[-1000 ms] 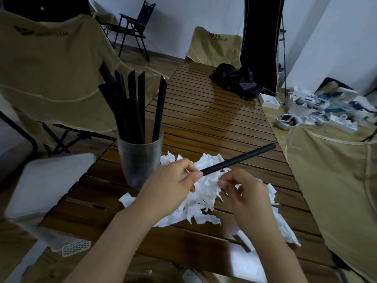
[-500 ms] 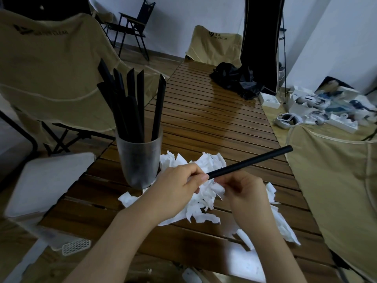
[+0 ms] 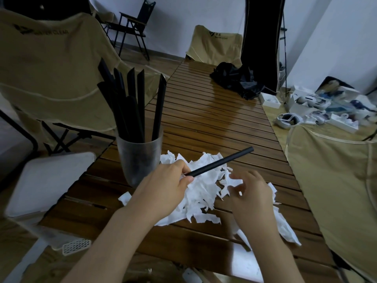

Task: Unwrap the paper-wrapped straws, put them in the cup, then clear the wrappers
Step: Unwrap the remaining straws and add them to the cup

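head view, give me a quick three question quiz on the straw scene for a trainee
1. True or false: the left hand grips a bare black straw.
2. Where do the other unwrapped straws stand? A) in the cup B) flat on the table C) on a chair
3. Fill in: the right hand hovers over a pile of torn white ____.

Key: 1 true; 2 A; 3 wrappers
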Available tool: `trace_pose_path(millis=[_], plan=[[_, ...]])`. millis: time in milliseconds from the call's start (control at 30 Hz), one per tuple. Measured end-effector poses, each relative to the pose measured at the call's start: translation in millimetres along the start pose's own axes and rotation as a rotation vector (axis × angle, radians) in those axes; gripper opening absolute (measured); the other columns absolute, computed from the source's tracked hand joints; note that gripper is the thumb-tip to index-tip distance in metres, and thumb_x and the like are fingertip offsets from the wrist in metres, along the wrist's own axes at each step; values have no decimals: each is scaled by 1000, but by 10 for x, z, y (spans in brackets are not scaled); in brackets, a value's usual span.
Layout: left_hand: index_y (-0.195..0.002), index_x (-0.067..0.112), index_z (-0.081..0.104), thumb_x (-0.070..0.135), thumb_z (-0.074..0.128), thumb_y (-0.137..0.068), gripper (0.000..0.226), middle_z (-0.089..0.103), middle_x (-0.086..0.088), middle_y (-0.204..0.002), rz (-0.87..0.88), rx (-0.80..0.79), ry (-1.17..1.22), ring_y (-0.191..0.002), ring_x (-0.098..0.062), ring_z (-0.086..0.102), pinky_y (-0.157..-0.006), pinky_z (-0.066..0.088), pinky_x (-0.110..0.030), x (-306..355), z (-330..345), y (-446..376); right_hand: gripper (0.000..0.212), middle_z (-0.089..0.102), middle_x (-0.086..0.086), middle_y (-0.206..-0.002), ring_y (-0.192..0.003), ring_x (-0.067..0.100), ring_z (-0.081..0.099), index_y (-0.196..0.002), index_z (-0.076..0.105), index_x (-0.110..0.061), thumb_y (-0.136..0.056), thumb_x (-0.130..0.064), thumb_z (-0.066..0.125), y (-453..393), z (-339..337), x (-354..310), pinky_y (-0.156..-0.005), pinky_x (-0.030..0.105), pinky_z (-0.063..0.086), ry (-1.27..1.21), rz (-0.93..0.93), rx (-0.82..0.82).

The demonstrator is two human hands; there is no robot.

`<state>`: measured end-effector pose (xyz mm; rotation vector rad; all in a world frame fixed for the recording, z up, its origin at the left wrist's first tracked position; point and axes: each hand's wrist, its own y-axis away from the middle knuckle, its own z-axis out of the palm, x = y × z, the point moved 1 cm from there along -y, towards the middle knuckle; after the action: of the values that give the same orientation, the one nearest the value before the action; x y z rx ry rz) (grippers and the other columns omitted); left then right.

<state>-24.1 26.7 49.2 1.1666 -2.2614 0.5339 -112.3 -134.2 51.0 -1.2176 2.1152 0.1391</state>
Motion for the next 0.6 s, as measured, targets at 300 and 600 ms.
trace_pose_path(millis=[300, 600], plan=[[-113, 23, 65, 25, 43, -101, 26, 61, 13, -82, -22, -125, 240, -71, -2, 61, -58, 38, -11, 65, 64, -30, 24, 62, -7, -88, -74, 7, 59, -92, 71, -21, -72, -11, 81, 97, 145, -251, -63, 10, 42, -16, -449, 8], [-73, 40, 55, 31, 43, -100, 31, 53, 20, -61, 46, -173, 215, -62, 5, 55, -61, 34, -9, 74, 15, -41, 16, 56, -8, -80, -75, 12, 56, -71, 72, -17, -73, -2, 79, 55, 98, -168, -62, 19, 41, -101, -441, 185]])
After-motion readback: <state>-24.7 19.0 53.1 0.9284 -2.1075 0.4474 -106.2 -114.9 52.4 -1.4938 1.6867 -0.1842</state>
